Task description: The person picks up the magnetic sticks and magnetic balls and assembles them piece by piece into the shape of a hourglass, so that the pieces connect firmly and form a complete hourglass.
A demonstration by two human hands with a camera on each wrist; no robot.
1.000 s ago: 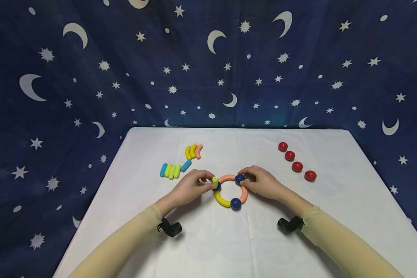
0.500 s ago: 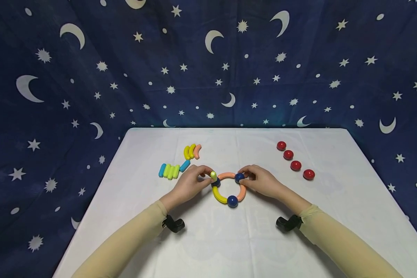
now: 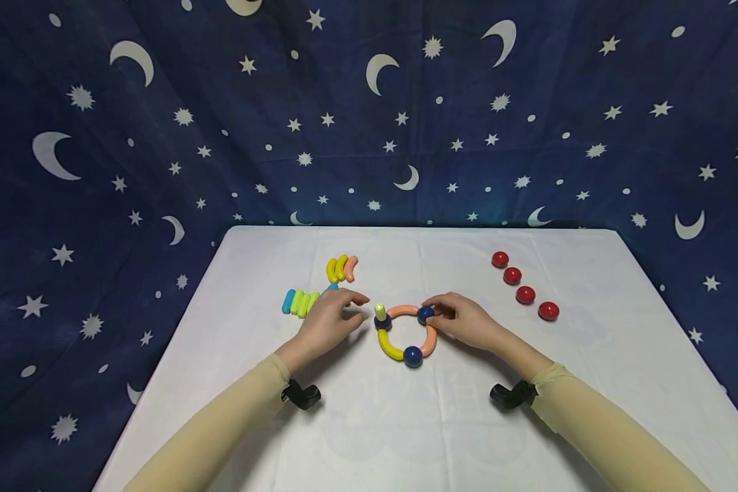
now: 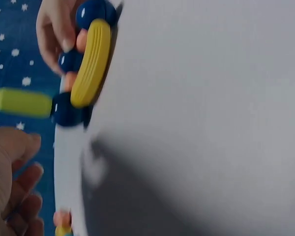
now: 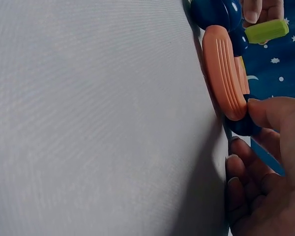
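Note:
A ring of three blue balls and three curved rods lies mid-table, with a yellow curved rod point(image 3: 389, 346) and two orange curved rods point(image 3: 404, 310). On the ring's left ball point(image 3: 383, 324) a light green stick point(image 3: 379, 311) stands upright. My left hand point(image 3: 329, 322) is just left of that stick, thumb and fingers apart, holding nothing; the left wrist view shows a gap between its fingertips and the green stick point(image 4: 23, 102). My right hand point(image 3: 464, 322) pinches the back right ball point(image 3: 425, 314), its thumb on the ball in the right wrist view. The front ball point(image 3: 413, 357) is untouched.
Behind my left hand lie several green sticks point(image 3: 304, 303) with a blue stick point(image 3: 288, 301) beside them; another blue stick is partly hidden. Two yellow curved rods point(image 3: 337, 269) and an orange one point(image 3: 351, 268) lie further back. Several red balls point(image 3: 525, 294) line the right side.
My left hand has let go of the green stick and drawn back to the left; the stick stays upright on the ball. My right hand keeps its pinch on its ball.

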